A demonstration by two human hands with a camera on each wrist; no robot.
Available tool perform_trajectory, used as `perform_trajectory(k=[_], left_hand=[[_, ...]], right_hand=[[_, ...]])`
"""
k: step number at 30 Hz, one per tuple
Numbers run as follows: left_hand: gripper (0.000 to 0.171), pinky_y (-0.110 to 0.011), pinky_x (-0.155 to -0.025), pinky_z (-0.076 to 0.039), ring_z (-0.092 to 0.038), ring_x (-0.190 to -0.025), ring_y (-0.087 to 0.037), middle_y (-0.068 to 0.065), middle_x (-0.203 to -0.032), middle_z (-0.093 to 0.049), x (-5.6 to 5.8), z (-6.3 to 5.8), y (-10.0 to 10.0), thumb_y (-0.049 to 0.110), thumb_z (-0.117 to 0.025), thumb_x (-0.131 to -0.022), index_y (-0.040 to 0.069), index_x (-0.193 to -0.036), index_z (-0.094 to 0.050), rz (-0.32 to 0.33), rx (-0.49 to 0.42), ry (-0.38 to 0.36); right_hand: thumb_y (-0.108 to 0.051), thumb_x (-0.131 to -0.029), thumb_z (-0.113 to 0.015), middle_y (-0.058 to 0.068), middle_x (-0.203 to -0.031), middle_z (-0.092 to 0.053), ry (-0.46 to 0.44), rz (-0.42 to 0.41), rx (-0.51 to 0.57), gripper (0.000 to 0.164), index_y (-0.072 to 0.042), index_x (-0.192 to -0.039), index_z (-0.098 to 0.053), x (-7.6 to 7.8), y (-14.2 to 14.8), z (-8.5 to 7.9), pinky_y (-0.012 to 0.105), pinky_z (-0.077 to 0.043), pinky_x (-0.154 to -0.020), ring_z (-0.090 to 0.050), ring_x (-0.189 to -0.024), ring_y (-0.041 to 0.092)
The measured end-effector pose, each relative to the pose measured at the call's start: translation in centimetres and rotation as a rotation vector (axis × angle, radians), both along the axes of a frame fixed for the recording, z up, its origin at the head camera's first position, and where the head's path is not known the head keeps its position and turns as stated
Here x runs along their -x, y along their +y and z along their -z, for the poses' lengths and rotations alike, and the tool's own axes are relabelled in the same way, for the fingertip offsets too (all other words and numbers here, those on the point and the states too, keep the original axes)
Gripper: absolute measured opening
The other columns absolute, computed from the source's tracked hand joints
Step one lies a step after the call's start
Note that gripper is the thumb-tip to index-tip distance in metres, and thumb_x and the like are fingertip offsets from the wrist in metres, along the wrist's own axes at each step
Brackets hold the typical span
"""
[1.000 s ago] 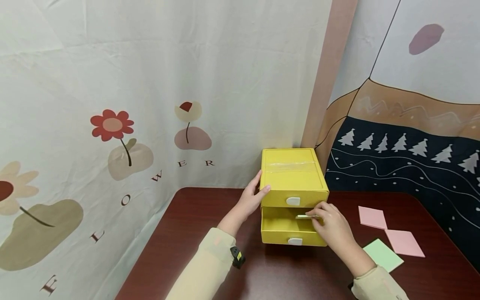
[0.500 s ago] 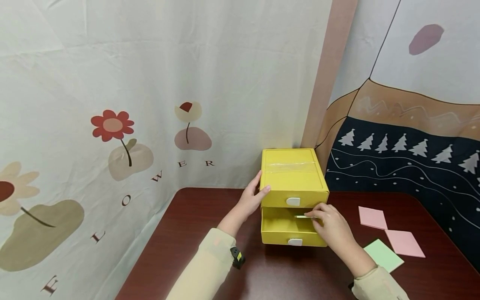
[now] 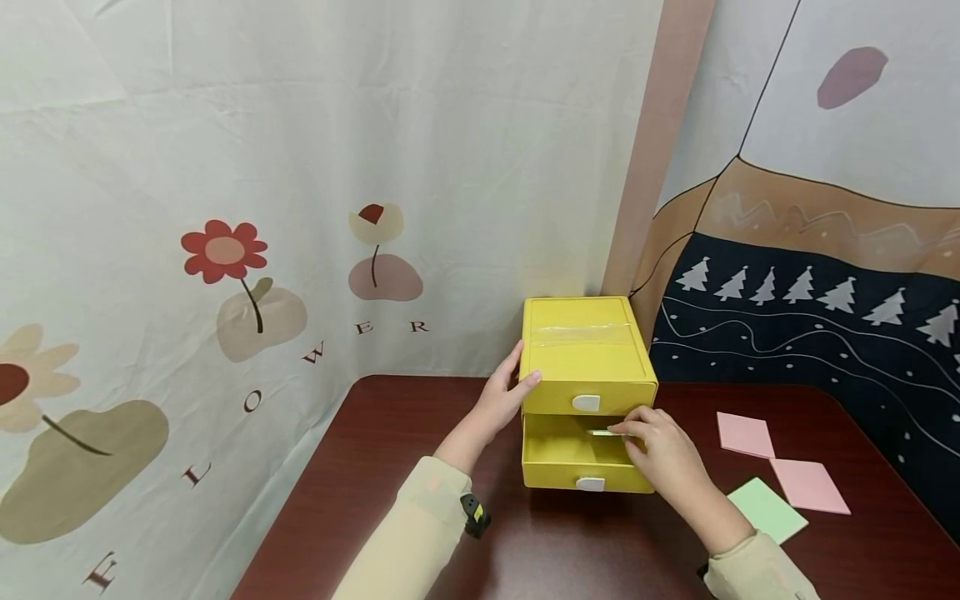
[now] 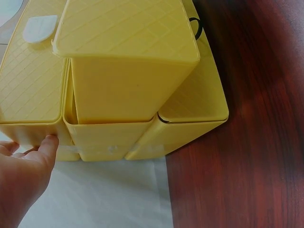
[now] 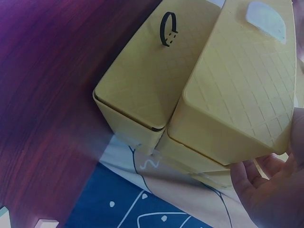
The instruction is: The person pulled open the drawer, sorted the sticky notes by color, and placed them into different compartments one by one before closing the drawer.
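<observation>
Green square note pad (image 3: pixel 767 511): lies on the dark red table (image 3: pixel 570 558), by the near pink note pad (image 3: pixel 810 486).
Right hand (image 3: pixel 663 446): thumb and fingertips pinch a thin, pale note pad (image 3: pixel 600 432) by its edge.
Pinched pad: roughly level over the pulled-out middle drawer (image 3: pixel 555 475), below the top drawer (image 3: pixel 551 397); whether it touches the drawer floor cannot be told.
Placing it well: best kept flat, lowered past the front wall, released gently with knuckles clear of the top drawer.
Left hand (image 3: pixel 495 404): fingers extended along the yellow cabinet's left side, thumb at its front edge; light, steady pressure should stop it sliding.
Far pink note pad (image 3: pixel 745 435): on the table, right of the cabinet.
Patterned cloth (image 3: pixel 795 333): behind everything.
</observation>
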State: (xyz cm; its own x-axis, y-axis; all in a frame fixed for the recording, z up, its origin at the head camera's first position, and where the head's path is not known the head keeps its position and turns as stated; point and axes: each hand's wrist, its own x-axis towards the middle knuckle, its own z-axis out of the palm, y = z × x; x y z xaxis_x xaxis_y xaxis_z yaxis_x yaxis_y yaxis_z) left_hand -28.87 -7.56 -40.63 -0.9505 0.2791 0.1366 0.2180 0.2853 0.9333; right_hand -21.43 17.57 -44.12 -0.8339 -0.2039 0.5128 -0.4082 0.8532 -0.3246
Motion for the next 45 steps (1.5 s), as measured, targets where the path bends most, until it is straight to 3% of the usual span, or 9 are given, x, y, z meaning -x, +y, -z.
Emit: perform_trajectory(k=[21,45], left_hand=[[0.07,-0.045,-0.116,-0.02,-0.016,-0.145,-0.02,0.003,-0.158,-0.016,-0.1,-0.1,0.1,0.04,-0.054,-0.095,0.029,-0.152,-0.016,0.0,-0.002,0.0],[0.071,-0.048,-0.115,-0.019,-0.015,-0.145,-0.022,0.002,-0.158,-0.016,-0.1,0.0,0.0,0.044,-0.054,-0.094,0.03,-0.152,-0.016,-0.005,0.014,0.012]], right_hand=[[-0.004,-0.079,-0.07,-0.009,-0.086,-0.059,0.003,-0.013,0.027,0.018,-0.017,-0.089,-0.076,0.2,0.3,0.4,0.033,-0.048,-0.07,-0.05,-0.082,0.011],[-0.002,-0.079,-0.069,-0.009,-0.089,-0.061,0.102,0.005,0.131,0.021,-0.018,-0.09,-0.075,-0.5,1.6,0.9,0.03,-0.046,-0.066,-0.049,-0.084,0.008]])
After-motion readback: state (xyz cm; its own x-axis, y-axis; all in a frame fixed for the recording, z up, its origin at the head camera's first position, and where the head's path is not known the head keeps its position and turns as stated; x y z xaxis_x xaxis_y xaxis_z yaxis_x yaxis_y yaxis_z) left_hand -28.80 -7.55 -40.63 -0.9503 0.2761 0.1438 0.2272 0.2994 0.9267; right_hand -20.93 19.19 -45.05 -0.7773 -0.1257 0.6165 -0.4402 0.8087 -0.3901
